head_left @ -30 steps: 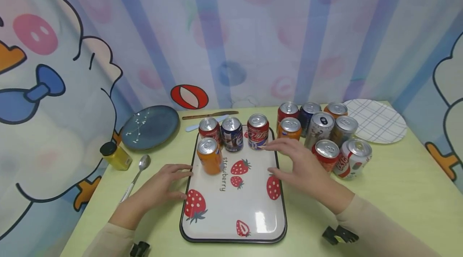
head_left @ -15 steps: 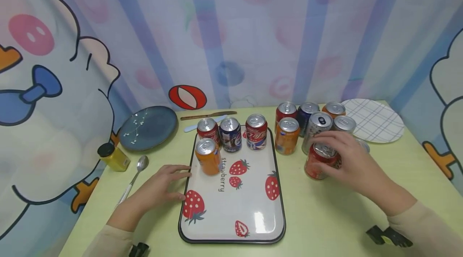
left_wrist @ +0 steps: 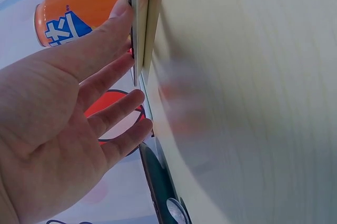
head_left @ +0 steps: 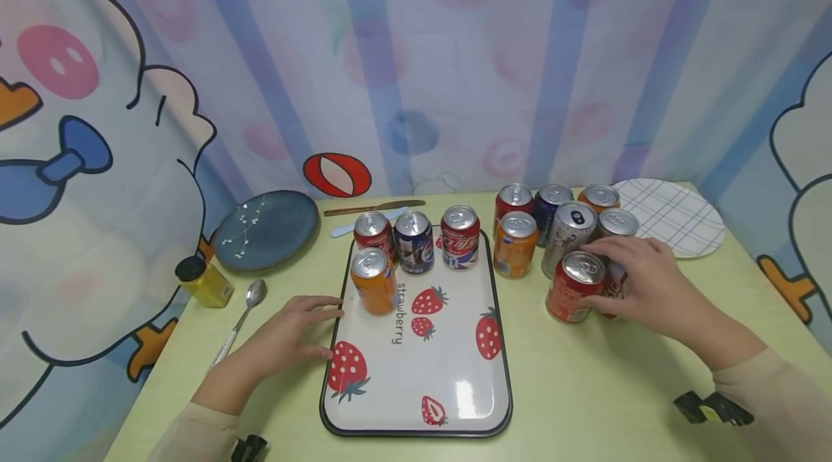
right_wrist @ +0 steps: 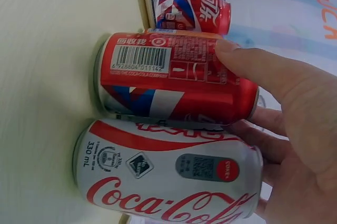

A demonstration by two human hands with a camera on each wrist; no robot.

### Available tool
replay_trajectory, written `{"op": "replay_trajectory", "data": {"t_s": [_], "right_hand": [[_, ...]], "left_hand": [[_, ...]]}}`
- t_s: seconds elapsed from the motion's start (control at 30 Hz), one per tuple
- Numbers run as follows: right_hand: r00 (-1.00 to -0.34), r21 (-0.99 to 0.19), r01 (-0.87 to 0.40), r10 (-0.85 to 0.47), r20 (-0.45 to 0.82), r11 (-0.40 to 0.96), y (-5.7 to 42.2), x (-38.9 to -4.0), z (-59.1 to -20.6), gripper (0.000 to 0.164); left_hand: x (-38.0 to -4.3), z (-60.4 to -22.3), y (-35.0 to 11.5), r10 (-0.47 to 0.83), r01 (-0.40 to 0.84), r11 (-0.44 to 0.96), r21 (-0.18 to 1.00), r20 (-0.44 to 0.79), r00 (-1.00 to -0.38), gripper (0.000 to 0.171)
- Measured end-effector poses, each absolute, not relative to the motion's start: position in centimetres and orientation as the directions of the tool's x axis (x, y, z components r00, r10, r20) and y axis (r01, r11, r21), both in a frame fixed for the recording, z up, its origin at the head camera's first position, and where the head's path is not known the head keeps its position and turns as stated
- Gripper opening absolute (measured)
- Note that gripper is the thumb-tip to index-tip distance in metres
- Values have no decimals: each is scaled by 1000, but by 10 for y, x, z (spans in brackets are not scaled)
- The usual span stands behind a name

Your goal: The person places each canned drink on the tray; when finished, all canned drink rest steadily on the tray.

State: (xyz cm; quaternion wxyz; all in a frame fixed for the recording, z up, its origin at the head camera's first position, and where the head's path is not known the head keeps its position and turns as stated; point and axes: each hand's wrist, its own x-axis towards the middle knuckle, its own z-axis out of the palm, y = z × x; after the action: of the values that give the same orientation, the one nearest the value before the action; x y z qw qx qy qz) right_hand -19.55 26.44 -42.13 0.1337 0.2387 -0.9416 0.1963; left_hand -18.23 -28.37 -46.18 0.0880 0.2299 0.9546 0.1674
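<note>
Red can (head_left: 564, 302) stands right of the tray (head_left: 448, 375); my right hand (head_left: 653, 296) touches it by thumb, whether pinching I cannot tell; left hand (head_left: 289, 332) is spread at the tray's edge. Straight lifting should spare the white can (right_wrist: 163, 170).

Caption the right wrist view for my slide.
Right hand at a red can, its thumb against the side, with a white can alongside.
</note>
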Motion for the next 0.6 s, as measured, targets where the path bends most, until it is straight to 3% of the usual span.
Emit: {"op": "replay_trajectory", "data": {"t_s": [0.27, 0.6], "right_hand": [[-810, -311, -546, -394, 435, 778, 265, -202, -427, 65], [-774, -328, -582, -382, 505, 744, 258, -200, -427, 66]], "left_hand": [[-184, -463, -284, 468, 407, 841, 358, -100, -878, 63], [-184, -462, -283, 460, 396, 844, 361, -109, -881, 63]]}}
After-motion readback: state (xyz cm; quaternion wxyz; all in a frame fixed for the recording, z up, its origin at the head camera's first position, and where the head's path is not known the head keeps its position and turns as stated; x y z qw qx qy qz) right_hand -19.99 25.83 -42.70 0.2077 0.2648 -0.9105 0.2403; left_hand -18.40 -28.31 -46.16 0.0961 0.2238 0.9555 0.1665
